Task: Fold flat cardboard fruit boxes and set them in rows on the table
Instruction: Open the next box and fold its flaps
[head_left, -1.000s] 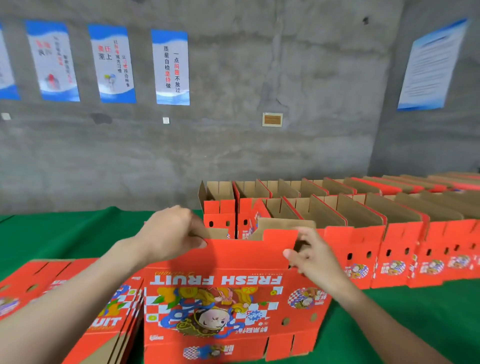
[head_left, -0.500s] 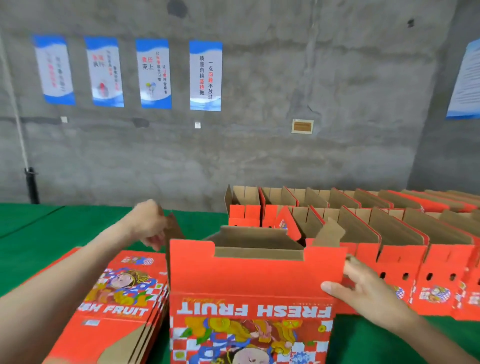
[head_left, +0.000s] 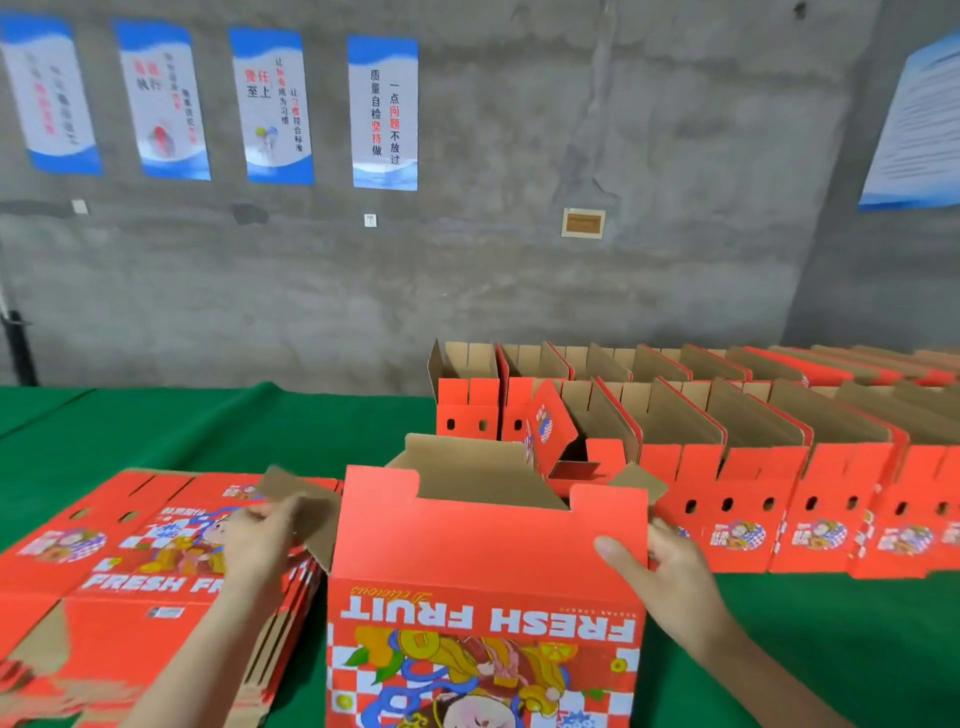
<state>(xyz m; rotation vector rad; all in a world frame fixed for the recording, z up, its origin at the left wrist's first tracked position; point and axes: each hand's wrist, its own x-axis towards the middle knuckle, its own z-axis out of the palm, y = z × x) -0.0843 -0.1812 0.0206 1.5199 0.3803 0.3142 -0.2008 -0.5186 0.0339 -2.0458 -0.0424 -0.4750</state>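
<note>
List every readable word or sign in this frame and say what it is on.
"FRESH FRUIT", upside down: held box.
"FRESH FR", rest covered: flat stack.
"质量自检坚持做 一点问题不放过": fourth poster.
"责任至上": third poster.
Too blurred to read: other posters, right notice, plaque, small box print.

The box between the left hand and right hand is red outside, brown inside, with white lettering above red-and-white checks. Flat boxes under the left hand share that print. The desk is green.
</note>
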